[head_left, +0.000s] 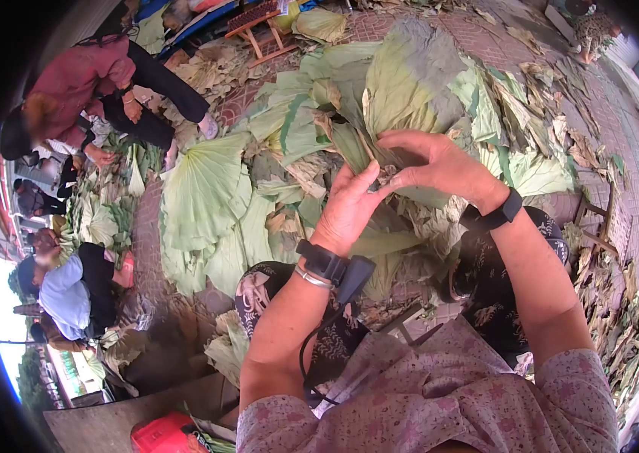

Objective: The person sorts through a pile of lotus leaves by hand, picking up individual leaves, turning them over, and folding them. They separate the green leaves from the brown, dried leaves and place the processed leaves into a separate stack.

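Observation:
A large dried lotus leaf (406,87), greenish with a grey patch, rises in front of me with its narrow end at my fingers. My left hand (346,208) pinches the leaf's lower edge between thumb and fingers. Close beside it, my right hand (440,170) curls round the same end, its thumb almost meeting the left one. Part of the gathered leaf is hidden behind the fingers. Beneath and around both hands lies a pile of lotus leaves (206,192), pale green and flattened, some with brown, torn edges.
Brown leaf scraps (614,302) litter the brick paving on the right, near a low wooden stool (606,223). Another small stool (259,34) stands at the back. People (81,90) bend over leaves at the left. A red bag (165,434) lies at the lower left.

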